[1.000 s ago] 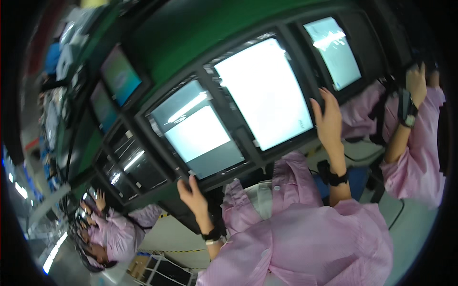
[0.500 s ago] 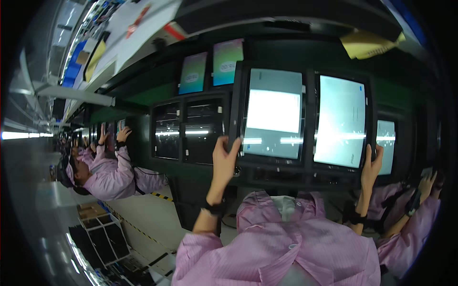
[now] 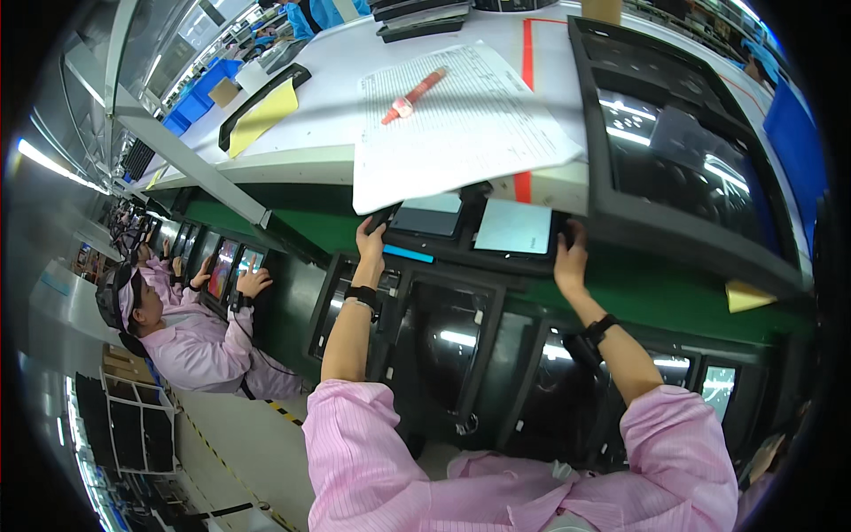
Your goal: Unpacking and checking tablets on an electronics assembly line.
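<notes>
Out at arm's length, a black tray (image 3: 461, 251) is held between my two hands, just below the edge of the white shelf. Two tablets lie side by side in it: the left tablet (image 3: 427, 218) is part grey and part bright, while the right tablet (image 3: 514, 228) is lit pale. My left hand (image 3: 370, 252) grips the tray's left end, fingers closed around it. At the opposite end, my right hand (image 3: 572, 259) is closed on the right edge. A paper sheet above and the shelf hide the tray's far side.
Papers (image 3: 461, 124) with a red pen (image 3: 415, 96) lie on the white shelf (image 3: 328, 62). A large black tray (image 3: 691, 160) overhangs it at right. More black trays with dark tablets (image 3: 439, 346) stand on the green bench nearer me. A co-worker (image 3: 195, 328) works at left.
Both my hands have moved the tray with its two tablets away from me, toward the shelf. My view has tilted up, so the shelf and papers now show.
</notes>
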Tool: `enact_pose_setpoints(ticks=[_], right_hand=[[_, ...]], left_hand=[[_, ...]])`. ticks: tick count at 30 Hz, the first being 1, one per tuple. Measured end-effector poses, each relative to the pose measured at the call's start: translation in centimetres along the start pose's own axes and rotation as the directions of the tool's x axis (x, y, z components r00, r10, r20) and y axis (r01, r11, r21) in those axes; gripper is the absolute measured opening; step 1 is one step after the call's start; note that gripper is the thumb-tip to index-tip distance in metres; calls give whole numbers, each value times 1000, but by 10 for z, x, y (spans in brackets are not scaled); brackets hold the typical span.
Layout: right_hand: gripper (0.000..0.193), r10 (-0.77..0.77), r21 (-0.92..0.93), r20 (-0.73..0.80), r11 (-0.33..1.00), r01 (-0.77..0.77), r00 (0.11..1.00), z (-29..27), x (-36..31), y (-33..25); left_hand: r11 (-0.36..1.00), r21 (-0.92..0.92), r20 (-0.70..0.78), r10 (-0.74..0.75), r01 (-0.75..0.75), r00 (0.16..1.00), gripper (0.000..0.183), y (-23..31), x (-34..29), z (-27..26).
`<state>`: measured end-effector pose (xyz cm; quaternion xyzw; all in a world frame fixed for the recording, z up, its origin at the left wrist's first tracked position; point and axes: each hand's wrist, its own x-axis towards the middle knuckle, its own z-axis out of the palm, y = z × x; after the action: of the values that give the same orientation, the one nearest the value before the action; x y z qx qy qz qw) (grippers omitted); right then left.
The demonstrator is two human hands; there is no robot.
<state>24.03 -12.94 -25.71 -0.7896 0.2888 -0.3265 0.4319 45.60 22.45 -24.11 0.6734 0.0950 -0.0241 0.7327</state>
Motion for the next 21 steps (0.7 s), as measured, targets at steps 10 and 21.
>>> enact_pose_setpoints(ticks=[10, 21], right_hand=[[43, -137, -95, 487, 973, 208, 863, -32, -6, -54], [22, 361, -155, 102, 926, -343, 927, -292, -204, -16]], left_hand=[[820, 172, 129, 530, -546, 838, 32, 54, -51, -31], [938, 324, -21, -123, 123, 992, 24, 6, -426, -79]])
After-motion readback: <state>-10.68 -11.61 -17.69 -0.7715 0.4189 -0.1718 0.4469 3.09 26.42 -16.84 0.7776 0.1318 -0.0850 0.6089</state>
